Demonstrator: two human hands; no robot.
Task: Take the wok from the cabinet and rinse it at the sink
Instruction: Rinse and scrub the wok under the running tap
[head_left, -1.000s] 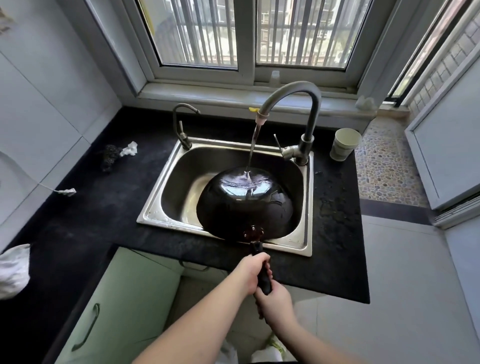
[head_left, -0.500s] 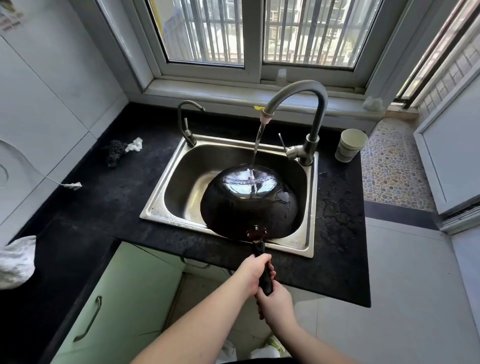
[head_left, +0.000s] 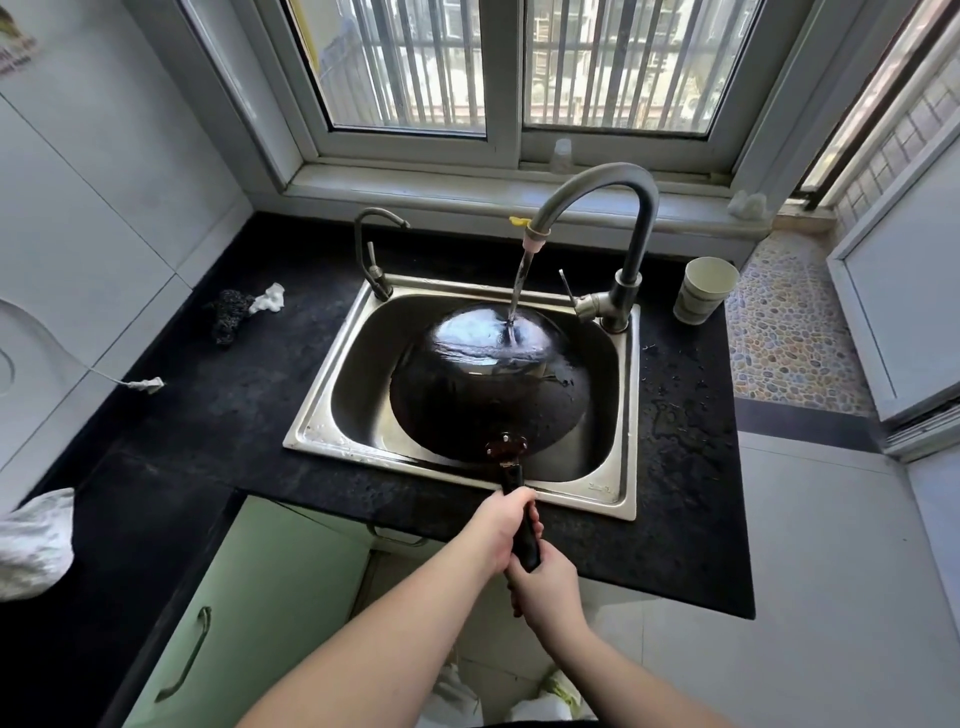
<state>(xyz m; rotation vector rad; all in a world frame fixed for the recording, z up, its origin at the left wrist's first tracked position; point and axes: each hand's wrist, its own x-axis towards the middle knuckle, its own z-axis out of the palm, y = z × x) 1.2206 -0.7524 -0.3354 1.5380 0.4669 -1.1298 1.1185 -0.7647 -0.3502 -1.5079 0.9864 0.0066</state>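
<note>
1. Wok, black, round-bottomed, metal (head_left: 488, 384): held upside down over the stainless-steel sink basin (head_left: 332, 415), its domed underside turned up. The near rim lies close to the basin's front edge; whether it rests there cannot be told.
2. Handle, long, dark (head_left: 522, 525): it is gripped by both hands in line. The left hand (head_left: 501, 525) is curled round it nearer the wok; the right hand (head_left: 545, 584) is curled round its end.
3. Tap, tall, grey, gooseneck (head_left: 618, 208): a stream of water (head_left: 519, 291) is delivered onto the far side of the dome, where a wet sheen is seen.
4. Step in hand, as judged: the outer surface is being rinsed. Best results would be had if the wok were turned slowly by the handle, so that the dry-looking near slope is brought under the stream.
5. Caution: the dome should be kept inside the basin, since droplets are already seen on the black stone countertop (head_left: 685, 441) to the right.
6. Remaining, as judged: the inside is still to be turned up for rinsing.
7. Adjacent item: pale paper cup (head_left: 704, 291), beside the tap base, well apart from the wok.
</note>
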